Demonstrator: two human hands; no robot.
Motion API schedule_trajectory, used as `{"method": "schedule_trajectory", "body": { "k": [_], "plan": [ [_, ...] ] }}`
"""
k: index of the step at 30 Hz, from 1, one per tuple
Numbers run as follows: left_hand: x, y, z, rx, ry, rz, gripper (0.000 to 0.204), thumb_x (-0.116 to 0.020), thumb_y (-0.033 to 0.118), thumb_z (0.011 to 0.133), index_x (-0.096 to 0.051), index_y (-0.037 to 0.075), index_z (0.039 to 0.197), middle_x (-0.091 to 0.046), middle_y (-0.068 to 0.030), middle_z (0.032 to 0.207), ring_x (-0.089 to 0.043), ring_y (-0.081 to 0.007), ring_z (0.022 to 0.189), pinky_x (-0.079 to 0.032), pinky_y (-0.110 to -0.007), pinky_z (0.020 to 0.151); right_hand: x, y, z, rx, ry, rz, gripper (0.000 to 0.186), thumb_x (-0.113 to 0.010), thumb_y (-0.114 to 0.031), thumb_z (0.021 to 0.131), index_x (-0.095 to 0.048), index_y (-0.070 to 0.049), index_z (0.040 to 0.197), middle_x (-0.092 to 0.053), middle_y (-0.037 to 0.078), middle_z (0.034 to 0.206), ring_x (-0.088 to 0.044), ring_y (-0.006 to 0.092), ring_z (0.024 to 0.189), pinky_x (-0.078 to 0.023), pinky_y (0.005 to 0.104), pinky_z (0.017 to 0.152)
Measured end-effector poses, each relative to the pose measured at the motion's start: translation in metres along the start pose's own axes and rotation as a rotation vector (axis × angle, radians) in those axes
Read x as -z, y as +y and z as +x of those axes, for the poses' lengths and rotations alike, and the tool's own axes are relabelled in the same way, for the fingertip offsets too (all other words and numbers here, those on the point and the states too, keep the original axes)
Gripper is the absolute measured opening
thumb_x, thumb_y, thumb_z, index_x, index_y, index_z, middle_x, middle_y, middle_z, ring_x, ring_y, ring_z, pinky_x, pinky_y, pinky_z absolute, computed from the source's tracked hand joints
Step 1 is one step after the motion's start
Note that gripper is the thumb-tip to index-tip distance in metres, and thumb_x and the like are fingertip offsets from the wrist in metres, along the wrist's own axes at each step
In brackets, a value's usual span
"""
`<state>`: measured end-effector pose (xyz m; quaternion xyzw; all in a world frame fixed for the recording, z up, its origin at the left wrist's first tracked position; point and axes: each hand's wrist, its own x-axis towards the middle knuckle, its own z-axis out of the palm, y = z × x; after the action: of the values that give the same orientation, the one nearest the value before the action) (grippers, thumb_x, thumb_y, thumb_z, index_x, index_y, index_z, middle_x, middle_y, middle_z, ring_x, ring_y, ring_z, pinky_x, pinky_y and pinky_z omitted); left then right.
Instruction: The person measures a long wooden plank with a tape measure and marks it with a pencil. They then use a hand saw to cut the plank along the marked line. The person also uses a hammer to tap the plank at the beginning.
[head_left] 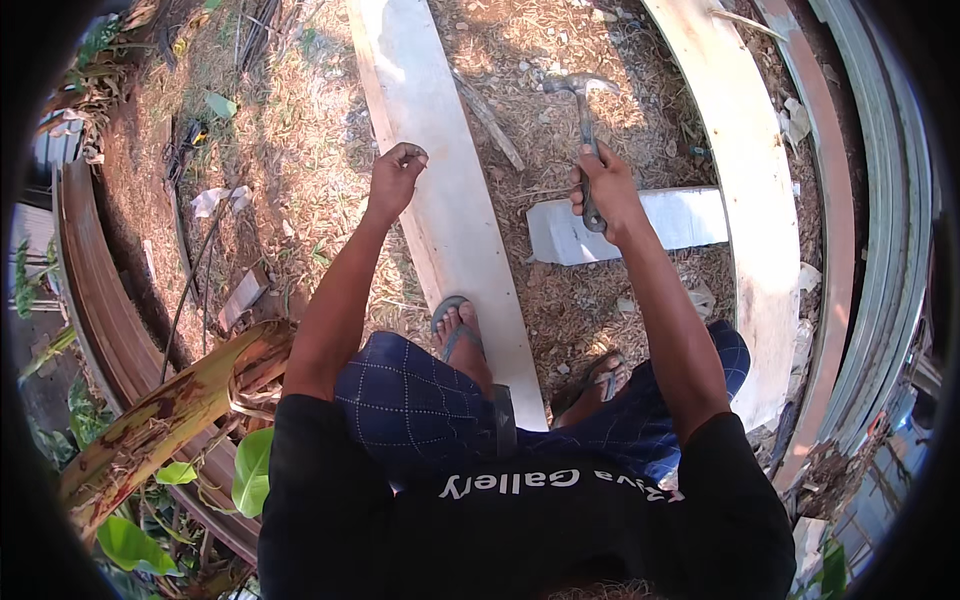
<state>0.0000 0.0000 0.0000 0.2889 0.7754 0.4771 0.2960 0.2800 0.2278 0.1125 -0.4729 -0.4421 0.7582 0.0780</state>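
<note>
My right hand (608, 188) is wrapped round the grip of a claw hammer (586, 122), whose metal head points away from me above the ground. My left hand (396, 184) is over the left edge of a long pale wooden board (462, 225). Its fingers are pinched together; anything between them is too small to make out. The board runs away from me, and my left foot (464, 335) in a grey flip-flop rests on it. Several small dark dots, perhaps nail heads, show along the board's edges.
Another long pale board (745, 130) lies to the right, beside corrugated sheets (885, 170). A short whitish board (680, 222) lies crosswise between the two long ones. A loose stick (490, 125) is on the chip-strewn ground. Cut plant stems (165, 420) and leaves crowd the lower left.
</note>
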Motion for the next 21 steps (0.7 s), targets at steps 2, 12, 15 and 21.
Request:
{"method": "schedule_trajectory", "body": {
  "k": [2, 12, 15, 21],
  "plan": [
    [-0.003, -0.011, -0.008, -0.032, 0.139, 0.018, 0.014, -0.07, 0.013, 0.095, -0.068, 0.002, 0.104, -0.067, -0.0041, 0.09, -0.061, -0.0104, 0.084, -0.049, -0.026, 0.08, 0.007, -0.021, 0.044, 0.101, 0.04, 0.175, 0.019, -0.052, -0.029, 0.108, -0.049, -0.01, 0.108, -0.054, 0.003, 0.078, -0.053, 0.0139, 0.056, -0.049, 0.0295, 0.047],
    [0.009, -0.088, -0.07, 0.316, -0.029, 0.048, 0.018, -0.07, 0.016, 0.092, -0.069, 0.0, 0.1, -0.07, -0.0072, 0.086, -0.063, -0.0174, 0.077, -0.052, -0.034, 0.076, -0.11, 0.06, 0.165, -0.09, 0.183, 0.369, 0.014, -0.05, -0.018, 0.106, -0.047, -0.007, 0.096, -0.05, 0.003, 0.073, -0.049, 0.0162, 0.053, -0.049, 0.0337, 0.047],
    [0.029, -0.111, -0.073, 0.219, -0.044, 0.15, 0.019, -0.069, 0.017, 0.091, -0.07, -0.001, 0.1, -0.071, -0.0096, 0.087, -0.064, -0.0179, 0.076, -0.052, -0.035, 0.075, -0.131, 0.098, 0.165, -0.274, -0.199, 0.177, 0.013, -0.051, -0.018, 0.105, -0.049, -0.008, 0.097, -0.05, 0.002, 0.072, -0.049, 0.0145, 0.051, -0.05, 0.0329, 0.045],
    [0.026, -0.111, -0.086, 0.1, 0.013, 0.246, 0.02, -0.069, 0.018, 0.09, -0.071, -0.001, 0.096, -0.071, -0.0128, 0.088, -0.067, -0.0224, 0.078, -0.052, -0.036, 0.077, -0.061, 0.035, 0.169, -0.154, -0.095, 0.137, 0.018, -0.052, -0.022, 0.106, -0.049, -0.005, 0.101, -0.052, 0.003, 0.073, -0.05, 0.0134, 0.051, -0.049, 0.0308, 0.043]
  ]
}}
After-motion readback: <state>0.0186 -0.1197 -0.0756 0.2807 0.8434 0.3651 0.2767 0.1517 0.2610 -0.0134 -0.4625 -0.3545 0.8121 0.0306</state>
